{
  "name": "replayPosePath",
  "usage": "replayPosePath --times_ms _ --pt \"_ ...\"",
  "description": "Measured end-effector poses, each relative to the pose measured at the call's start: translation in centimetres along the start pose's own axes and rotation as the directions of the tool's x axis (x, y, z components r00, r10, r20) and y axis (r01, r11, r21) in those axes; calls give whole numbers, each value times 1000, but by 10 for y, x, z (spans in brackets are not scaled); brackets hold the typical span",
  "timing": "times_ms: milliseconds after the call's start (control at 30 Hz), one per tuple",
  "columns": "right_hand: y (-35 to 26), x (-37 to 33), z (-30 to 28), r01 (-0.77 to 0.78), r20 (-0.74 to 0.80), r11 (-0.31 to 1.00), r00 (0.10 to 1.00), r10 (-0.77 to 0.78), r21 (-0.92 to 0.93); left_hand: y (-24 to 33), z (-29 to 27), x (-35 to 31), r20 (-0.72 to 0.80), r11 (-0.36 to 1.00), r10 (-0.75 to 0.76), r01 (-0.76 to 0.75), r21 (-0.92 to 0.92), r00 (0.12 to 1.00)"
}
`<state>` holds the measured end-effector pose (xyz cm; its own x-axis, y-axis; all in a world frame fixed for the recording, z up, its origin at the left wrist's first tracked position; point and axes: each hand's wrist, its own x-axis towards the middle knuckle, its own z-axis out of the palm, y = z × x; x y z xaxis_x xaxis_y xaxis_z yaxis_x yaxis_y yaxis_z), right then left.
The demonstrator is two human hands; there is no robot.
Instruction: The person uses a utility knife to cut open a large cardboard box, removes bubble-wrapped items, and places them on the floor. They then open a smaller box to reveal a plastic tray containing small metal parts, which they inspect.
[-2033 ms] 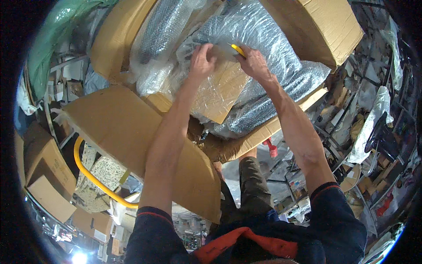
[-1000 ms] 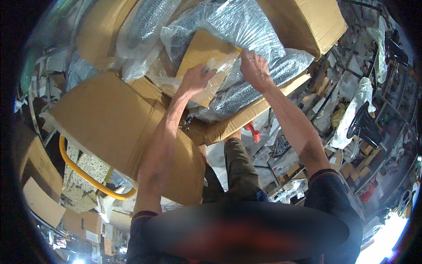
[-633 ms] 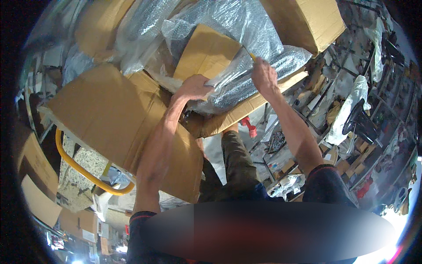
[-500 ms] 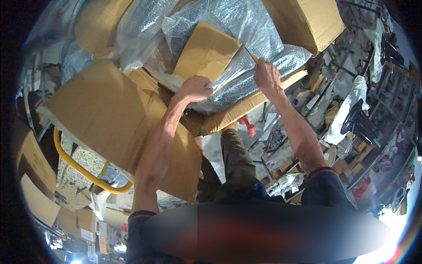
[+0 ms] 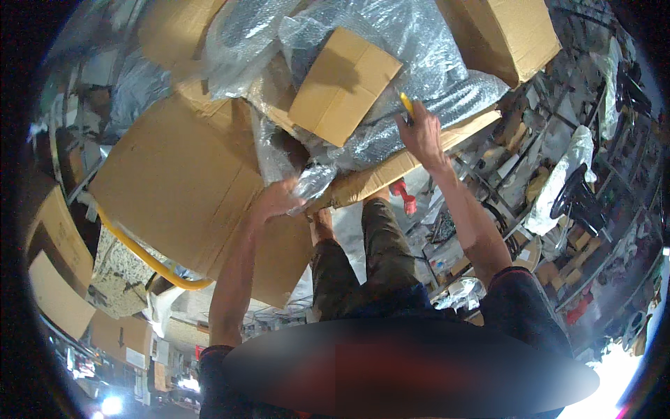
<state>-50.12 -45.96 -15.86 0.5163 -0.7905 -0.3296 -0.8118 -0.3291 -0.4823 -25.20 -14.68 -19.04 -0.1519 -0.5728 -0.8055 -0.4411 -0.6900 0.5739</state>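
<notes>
My left hand (image 5: 278, 197) is low over the front edge of the open carton, its fingers closed on a crumpled end of clear bubble wrap (image 5: 315, 181). Motion blurs those fingers a little. Farther right, my right hand (image 5: 421, 136) grips a yellow-handled utility knife (image 5: 407, 103), pointing up and away from me over the wrap. A small brown cardboard box (image 5: 345, 87) lies tilted on the bubble wrap between and beyond my hands. More bubble wrap (image 5: 436, 56) spreads around it inside the large carton, whose near flap (image 5: 380, 174) runs below my right hand.
To the left, a big cardboard flap (image 5: 178, 178) spreads above a curved yellow bar (image 5: 143, 257). Another carton flap (image 5: 513, 38) rises at the far right. A red object (image 5: 405, 197) hangs by my legs. Cluttered shelving with a black part (image 5: 579, 199) stands at right.
My left hand has pulled the wrap's end toward me and left, away from the small box. My right hand has shifted slightly nearer me, still holding the knife.
</notes>
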Motion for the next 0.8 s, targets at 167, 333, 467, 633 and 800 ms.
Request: replayPosePath --times_ms 167,333,467,633,800 --pt "-5 153 59 410 -145 912 901 -410 -31 5 -20 66 21 923 -98 99 -371 995" --pt "1 200 77 5 293 996 956 21 -87 15 -6 106 -34 566 -329 169 -807 944" --pt "2 177 53 -195 399 980 897 191 -32 4 4 137 -58 93 -225 -38 -995 973" --pt "-6 155 33 -175 381 958 921 78 225 -22 10 141 -43 0 -308 -45 -999 950" --pt "-45 97 42 39 293 990 953 -77 133 -38 8 119 -31 82 -398 2 -997 917"
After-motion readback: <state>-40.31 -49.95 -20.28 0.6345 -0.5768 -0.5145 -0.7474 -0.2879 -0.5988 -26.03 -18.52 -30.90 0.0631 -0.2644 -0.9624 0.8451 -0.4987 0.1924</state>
